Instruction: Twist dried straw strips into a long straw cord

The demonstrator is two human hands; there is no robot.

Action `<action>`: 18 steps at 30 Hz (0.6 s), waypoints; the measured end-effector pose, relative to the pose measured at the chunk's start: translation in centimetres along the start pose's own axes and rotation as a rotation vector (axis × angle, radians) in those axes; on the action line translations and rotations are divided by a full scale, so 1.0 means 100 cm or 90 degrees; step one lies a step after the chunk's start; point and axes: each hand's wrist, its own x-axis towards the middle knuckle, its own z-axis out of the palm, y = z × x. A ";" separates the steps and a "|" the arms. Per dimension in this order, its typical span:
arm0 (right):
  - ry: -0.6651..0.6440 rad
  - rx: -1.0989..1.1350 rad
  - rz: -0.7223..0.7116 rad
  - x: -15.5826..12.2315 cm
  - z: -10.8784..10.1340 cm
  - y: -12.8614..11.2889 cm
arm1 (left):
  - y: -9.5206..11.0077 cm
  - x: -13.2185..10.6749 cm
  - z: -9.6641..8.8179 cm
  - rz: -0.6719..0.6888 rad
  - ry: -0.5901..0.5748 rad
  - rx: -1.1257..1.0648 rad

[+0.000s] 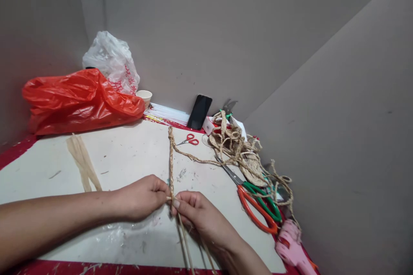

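Observation:
A narrow straw-coloured braid [171, 159] runs straight toward me over the white board, with its knotted end lying farthest away. At its near end, my left hand [151, 197] pinches a strand from the left side. My right hand [196, 210] grips the braid from the right, thumb on top and fingers closed. Loose unbraided strands [185, 245] trail from between the hands toward the front edge. From the braid's far end a thin twisted cord [196, 160] leads right to a heap of braided cord [235, 142]. The fingertips partly hide the crossing of the strands.
Small red-handled scissors [190, 139] lie beyond the hands. Large scissors [258, 206] with orange and green handles and a pink glue gun [292, 245] are at right. Flat pale strips [82, 159] lie left. Behind are a red bag [80, 103], paper cup [145, 96] and phone [199, 111].

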 end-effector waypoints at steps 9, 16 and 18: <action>0.121 -0.386 -0.165 -0.007 0.011 0.000 | -0.003 0.005 0.003 -0.006 -0.024 0.006; 0.154 -0.424 -0.159 -0.013 0.007 -0.003 | -0.004 0.002 0.003 -0.011 0.009 0.046; 0.149 -0.352 -0.135 -0.015 0.009 -0.007 | -0.006 0.002 0.003 0.005 0.012 0.046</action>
